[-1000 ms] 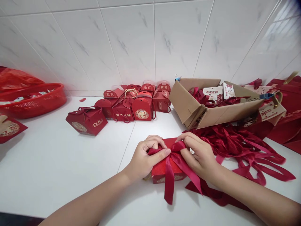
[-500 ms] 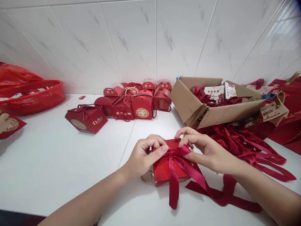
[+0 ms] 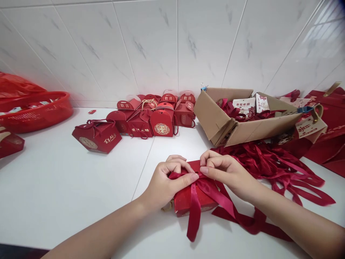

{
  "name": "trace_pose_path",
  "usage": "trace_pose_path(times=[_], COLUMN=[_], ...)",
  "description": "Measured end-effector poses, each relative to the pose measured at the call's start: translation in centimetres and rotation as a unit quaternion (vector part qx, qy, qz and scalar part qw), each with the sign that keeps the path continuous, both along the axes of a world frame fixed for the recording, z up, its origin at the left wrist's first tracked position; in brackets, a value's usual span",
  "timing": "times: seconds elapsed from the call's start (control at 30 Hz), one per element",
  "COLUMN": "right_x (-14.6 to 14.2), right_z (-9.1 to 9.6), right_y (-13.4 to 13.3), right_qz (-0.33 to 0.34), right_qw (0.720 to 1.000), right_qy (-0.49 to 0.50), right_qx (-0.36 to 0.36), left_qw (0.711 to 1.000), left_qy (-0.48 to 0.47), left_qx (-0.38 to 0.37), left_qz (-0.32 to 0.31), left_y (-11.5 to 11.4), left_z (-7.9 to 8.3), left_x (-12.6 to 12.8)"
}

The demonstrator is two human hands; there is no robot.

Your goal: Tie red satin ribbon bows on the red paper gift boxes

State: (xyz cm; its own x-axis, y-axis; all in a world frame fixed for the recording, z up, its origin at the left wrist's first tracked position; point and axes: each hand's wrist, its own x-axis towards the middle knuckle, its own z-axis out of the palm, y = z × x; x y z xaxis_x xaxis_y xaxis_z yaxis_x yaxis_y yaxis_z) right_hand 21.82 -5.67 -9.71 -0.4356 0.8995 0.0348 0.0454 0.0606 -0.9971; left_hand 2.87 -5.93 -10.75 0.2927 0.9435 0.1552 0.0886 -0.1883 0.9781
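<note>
A red gift box point(image 3: 185, 205) lies on the white table in front of me, with a dark red satin ribbon point(image 3: 194, 212) across its top. My left hand point(image 3: 167, 180) rests at the box's left side, thumb and fingers pinched on the ribbon near the middle. From the right, my right hand point(image 3: 226, 172) pinches the ribbon close to the left thumb. One ribbon tail hangs over the box's front, and a longer one trails right across the table. Part of the ribbon's crossing is hidden by my fingers. A gold cord shows at the box's left edge.
Several red boxes point(image 3: 161, 122) stand by the tiled wall, one box point(image 3: 98, 138) apart at left. A cardboard box point(image 3: 264, 129) holds ribbons and cards; loose ribbons point(image 3: 272, 169) lie before it. A red basket point(image 3: 51, 111) is far left, near a partly visible hand with a red box point(image 3: 12, 144).
My right hand has moved left, its fingertips closing on the ribbon beside my left thumb. The front ribbon tail has swung slightly left. The hand at far left has moved further out of view.
</note>
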Motion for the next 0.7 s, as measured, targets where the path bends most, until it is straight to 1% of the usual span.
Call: trace_pose_path(times=[0.13,0.23,0.53,0.6,0.7], right_x=[0.2,0.3,0.4,0.4,0.6], right_z=[-1.2,-1.8,-2.3,-2.3,-1.7], right_y=[0.3,0.4,0.8,0.8,0.8], right_qz=[0.009,0.01,0.017,0.017,0.028], right_qw=[0.998,0.995,0.987,0.988,0.996], right_qy=[0.062,0.091,0.139,0.132,0.077], right_qx=[-0.022,-0.037,-0.083,-0.077,-0.019], left_qw=[1.0,1.0,1.0,1.0,1.0], left_qy=[0.004,0.004,0.01,0.008,-0.004], left_qx=[0.007,0.013,0.011,0.007,0.001], left_qz=[-0.002,-0.002,-0.006,-0.01,-0.018], left_y=[0.0,0.1,0.3,0.3,0.5], left_z=[-0.1,-0.1,0.0,-0.1,-0.2], left_x=[0.0,0.0,0.1,0.0,-0.3])
